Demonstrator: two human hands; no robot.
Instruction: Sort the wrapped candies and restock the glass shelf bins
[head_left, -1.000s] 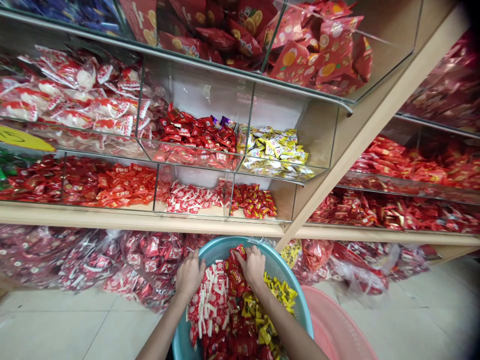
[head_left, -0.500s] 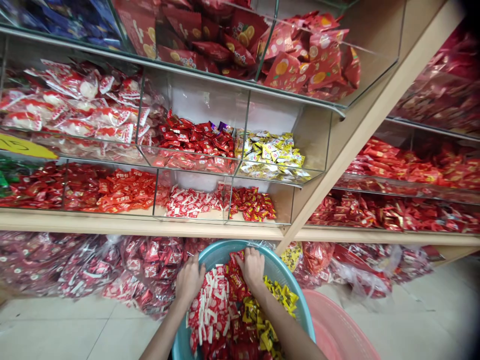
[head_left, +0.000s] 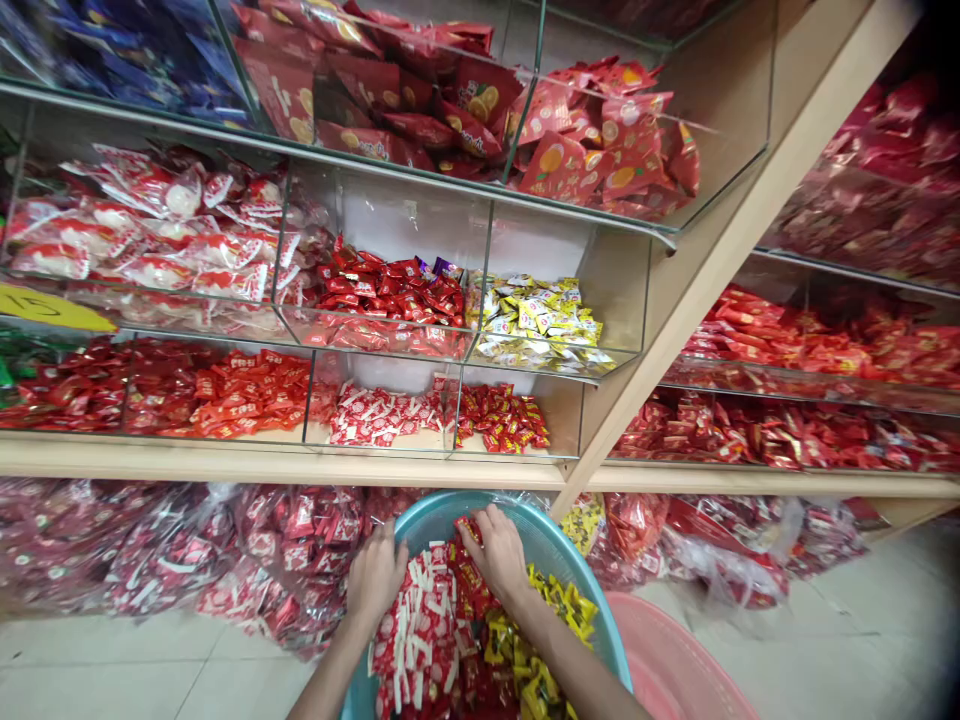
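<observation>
A blue basin (head_left: 611,625) stands below the shelf, filled with wrapped candies. Inside it, red-and-white candies (head_left: 420,630) lie on the left, red candies (head_left: 471,590) in the middle and yellow candies (head_left: 566,605) on the right. My left hand (head_left: 375,577) is closed over the basin's left rim, its fingertips partly hidden. Over the red candies near the far side, my right hand (head_left: 499,552) is open, thumb and fingers apart and touching the wrappers.
Clear-walled bins on the shelf hold red candies (head_left: 390,295), yellow-and-white candies (head_left: 540,315) and larger red packets (head_left: 592,150). Bulging plastic bags (head_left: 300,540) of candy line the floor under the wooden ledge (head_left: 262,463). A pink basin (head_left: 675,660) sits right of the blue one.
My right thumb has spread away from the fingers over the red candies. My left hand stays at the rim. The whole view has shifted slightly.
</observation>
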